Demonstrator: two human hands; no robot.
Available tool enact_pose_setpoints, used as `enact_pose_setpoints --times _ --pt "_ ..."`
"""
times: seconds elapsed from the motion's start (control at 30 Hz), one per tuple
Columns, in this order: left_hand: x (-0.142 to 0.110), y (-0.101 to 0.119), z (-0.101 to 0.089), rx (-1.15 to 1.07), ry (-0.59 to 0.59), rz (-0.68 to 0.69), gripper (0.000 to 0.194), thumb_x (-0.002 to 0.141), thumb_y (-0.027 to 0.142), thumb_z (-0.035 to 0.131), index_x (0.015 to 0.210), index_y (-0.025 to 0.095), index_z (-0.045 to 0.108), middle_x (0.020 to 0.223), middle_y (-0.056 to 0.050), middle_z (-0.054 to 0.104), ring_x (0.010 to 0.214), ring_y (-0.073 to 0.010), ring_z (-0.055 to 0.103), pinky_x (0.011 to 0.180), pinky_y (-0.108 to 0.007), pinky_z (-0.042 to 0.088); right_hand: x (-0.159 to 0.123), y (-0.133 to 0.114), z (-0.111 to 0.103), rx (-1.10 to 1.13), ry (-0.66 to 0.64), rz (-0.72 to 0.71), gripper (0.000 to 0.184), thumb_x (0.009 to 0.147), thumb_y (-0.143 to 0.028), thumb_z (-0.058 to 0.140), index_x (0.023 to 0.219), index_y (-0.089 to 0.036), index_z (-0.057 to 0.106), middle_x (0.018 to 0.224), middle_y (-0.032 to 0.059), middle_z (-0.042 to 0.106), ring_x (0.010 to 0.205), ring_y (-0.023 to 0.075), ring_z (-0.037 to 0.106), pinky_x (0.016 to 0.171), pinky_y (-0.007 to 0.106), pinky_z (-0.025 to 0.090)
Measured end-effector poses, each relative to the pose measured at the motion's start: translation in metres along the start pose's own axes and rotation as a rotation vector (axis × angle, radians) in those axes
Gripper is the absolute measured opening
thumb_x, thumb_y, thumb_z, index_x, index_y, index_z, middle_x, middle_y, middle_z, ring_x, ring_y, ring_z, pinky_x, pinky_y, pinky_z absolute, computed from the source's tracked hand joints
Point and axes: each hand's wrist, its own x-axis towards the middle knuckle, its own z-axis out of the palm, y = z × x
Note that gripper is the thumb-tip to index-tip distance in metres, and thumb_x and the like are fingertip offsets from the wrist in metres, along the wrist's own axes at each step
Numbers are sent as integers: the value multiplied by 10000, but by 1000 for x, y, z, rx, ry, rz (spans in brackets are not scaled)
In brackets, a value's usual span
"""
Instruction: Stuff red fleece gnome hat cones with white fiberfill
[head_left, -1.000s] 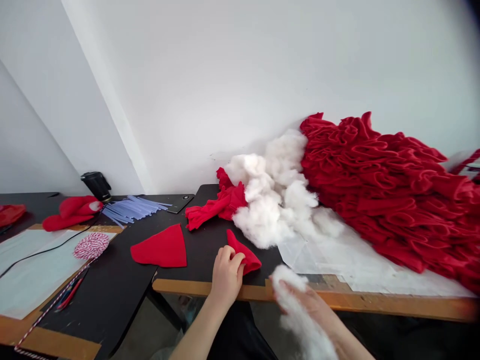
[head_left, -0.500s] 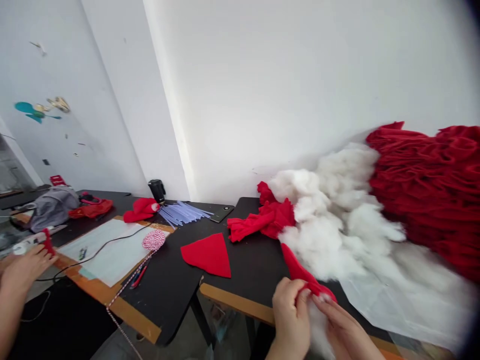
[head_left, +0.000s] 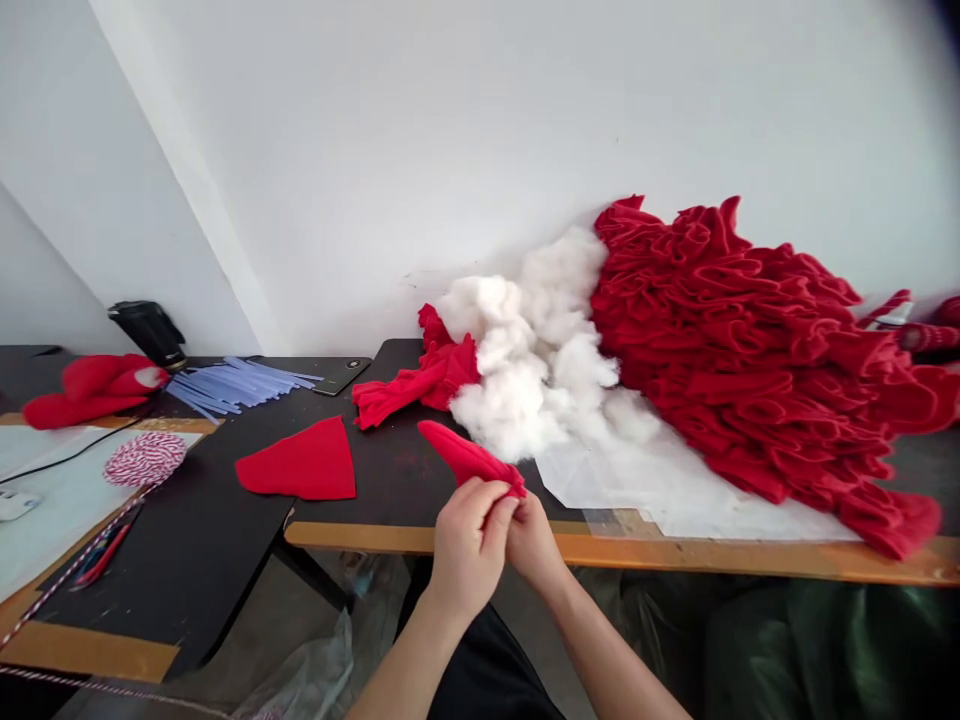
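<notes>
My left hand (head_left: 471, 540) is closed on a narrow red fleece cone (head_left: 461, 452), which tapers up and to the left over the table's front edge. Beside it, my right hand (head_left: 534, 545) grips the lower end of the same cone, its fingers partly hidden behind the left hand. What lies inside the cone is out of sight. Just beyond my hands is a heap of white fibre stuffing (head_left: 517, 350). To its left lies a crumpled bundle of red cloth (head_left: 420, 380). A flat red fleece piece (head_left: 304, 462) rests farther left.
A tall pile of red cloth pieces (head_left: 750, 350) leans against the wall at right, with a white sheet (head_left: 720, 505) below it. At left are lilac strips (head_left: 240, 385), a phone (head_left: 341, 376), red-and-white twine (head_left: 144, 458), a red knife-like tool (head_left: 105, 558) and a dark container (head_left: 150, 330).
My view has swung right, so the other person's hands have left it. The white fibre seen at my hands earlier no longer shows; both hands still hold the red cone.
</notes>
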Motion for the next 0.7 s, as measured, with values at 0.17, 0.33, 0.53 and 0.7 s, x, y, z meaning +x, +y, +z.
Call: enact_pose_setpoints --times 0.17,0.33,0.53,0.7 --pt "16 -20 -2 -546 494 -432 338 730 369 675 991 216 525 897 -21 590 828 -157 586 770 -295 461 -6 -6 11 -124 -88 -120 160 788 -155 492 865 -172 631 846 49 649 789 196 609 744 331 532" --pt "27 -23 0 -1143 362 -675 426 749 411 646 1088 202 493 891 -49 652 759 -179 645 733 -320 497 -15 1 9 -429 -98 -461 357 749 -95 450 1021 -173 669 986 120 662 971 281 611 930 471 477" --pt "7 -15 5 -1287 150 -720 539 750 469 612 1160 126 541 928 -123 694 826 -247 659 787 -374 480 -13 46 53 298 -27 -124 335 794 -126 415 679 -228 712 781 6 726 917 158 669 868 282 506" --pt "3 -19 3 -1377 66 -790 473 768 476 577 1024 84 639 928 -140 707 936 -276 641 863 -384 459 -4 44 81 71 -156 -276 625 751 100 362 1206 -262 591 1223 -29 606 1296 153 377 978 309 431"
